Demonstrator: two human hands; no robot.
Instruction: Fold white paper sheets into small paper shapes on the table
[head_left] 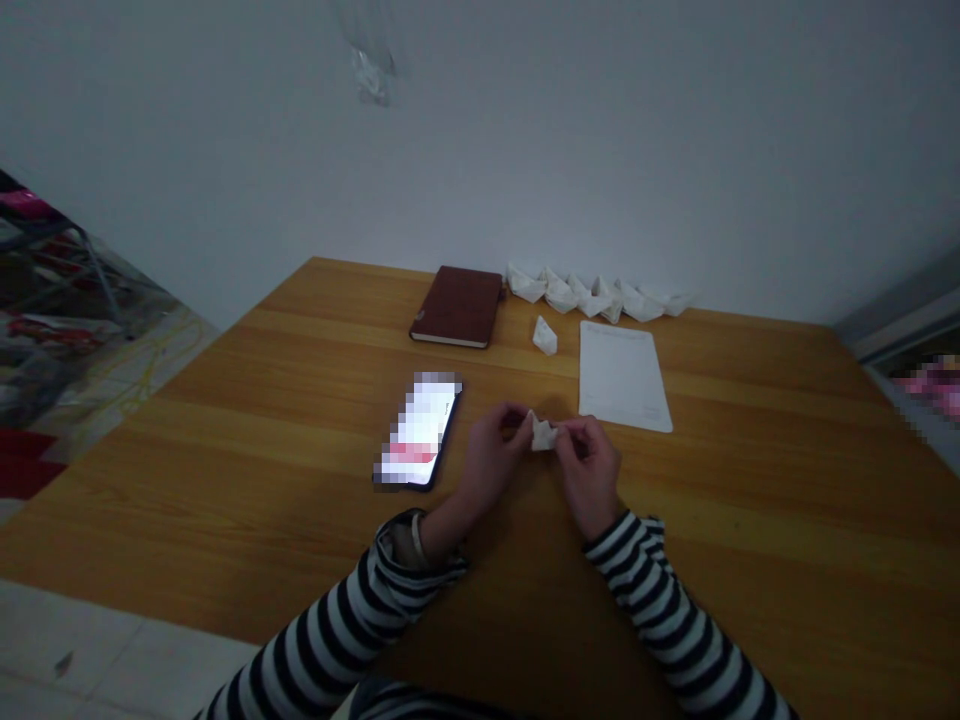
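Between my two hands is a small folded piece of white paper (544, 435), with a pointed corner at its left. My left hand (495, 450) pinches its left side between thumb and fingers. On the other side, my right hand (591, 465) grips the right end with closed fingertips, which hide part of the paper. Beyond my hands lies another small folded white paper piece (545, 336). A row of several folded paper boats (592, 295) runs along the wall at the back of the table. White paper sheets (624, 375) lie just beyond my right hand.
The wooden table (262, 420) stands against a pale wall. A lit smartphone (420, 430) lies left of my left hand. Behind it is a closed dark red notebook (459, 306). A metal rack (82, 260) stands on the floor at the far left.
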